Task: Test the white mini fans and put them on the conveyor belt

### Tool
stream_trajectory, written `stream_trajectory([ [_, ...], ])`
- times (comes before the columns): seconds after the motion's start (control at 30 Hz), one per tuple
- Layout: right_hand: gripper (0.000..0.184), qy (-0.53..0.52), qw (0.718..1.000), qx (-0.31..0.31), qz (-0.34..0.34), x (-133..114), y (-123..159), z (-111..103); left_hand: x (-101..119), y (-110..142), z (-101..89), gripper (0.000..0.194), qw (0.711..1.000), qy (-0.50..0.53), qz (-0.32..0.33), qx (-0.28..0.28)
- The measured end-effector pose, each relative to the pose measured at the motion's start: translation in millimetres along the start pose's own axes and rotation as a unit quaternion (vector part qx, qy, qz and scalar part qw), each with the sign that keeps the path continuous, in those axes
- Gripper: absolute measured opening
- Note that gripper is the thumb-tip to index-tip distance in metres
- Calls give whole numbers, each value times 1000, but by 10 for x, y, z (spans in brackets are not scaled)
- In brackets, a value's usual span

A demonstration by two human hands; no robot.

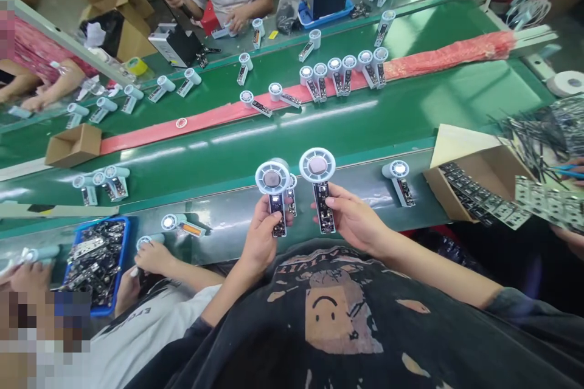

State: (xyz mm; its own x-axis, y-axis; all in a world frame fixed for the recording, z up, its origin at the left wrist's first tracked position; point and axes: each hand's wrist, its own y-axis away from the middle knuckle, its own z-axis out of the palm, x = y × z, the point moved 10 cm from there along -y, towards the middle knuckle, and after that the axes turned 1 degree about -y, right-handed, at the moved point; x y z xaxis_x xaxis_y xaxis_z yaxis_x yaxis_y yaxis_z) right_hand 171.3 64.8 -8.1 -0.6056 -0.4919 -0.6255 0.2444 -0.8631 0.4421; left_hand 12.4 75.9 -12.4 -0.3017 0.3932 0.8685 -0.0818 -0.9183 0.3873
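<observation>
In my left hand (263,234) I grip a light-blue handheld fan (272,179) by its handle, its round head up and a black circuit board facing me. My right hand (351,216) is closed around the handle of a second handheld fan (317,165), also upright with its board exposed; the thumb lies on the board. Both are held side by side, apart, above the near bench edge. Partly hidden behind the left one stands another fan (292,196). To the right, one more fan (399,170) lies on the grey bench.
A green conveyor belt (219,164) crosses ahead, with a red strip (214,118) bearing several fans. At right is a cardboard box (449,197) with circuit board panels. A blue tray (123,261) of boards sits left, beside a co-worker's hand (155,256). Other people work across the belt.
</observation>
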Motion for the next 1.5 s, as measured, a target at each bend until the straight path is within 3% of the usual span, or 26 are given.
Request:
stream_trajectory([
  [0.23, 36, 25, 999, 16, -25, -105, 55, -64, -57, 15, 123, 48, 1000, -19, -17, -13],
  [0.53, 44, 41, 997, 54, -41, -177, 92, -231, -46, 8, 318, 36, 1000, -4, -6, 0],
  [0.7, 48, 46, 996, 64, -52, -183, 95, -286, -103, 46, 326, 39, 1000, -9, -10, 23],
  [1.1, 46, 48, 995, 68, -59, -147, 94, -326, -153, 127, 357, 44, 1000, -26, 6, 6],
  [1.5, 46, 47, 995, 45, -73, -193, 124, -285, -166, 206, 367, 47, 999, -19, 18, 25],
])
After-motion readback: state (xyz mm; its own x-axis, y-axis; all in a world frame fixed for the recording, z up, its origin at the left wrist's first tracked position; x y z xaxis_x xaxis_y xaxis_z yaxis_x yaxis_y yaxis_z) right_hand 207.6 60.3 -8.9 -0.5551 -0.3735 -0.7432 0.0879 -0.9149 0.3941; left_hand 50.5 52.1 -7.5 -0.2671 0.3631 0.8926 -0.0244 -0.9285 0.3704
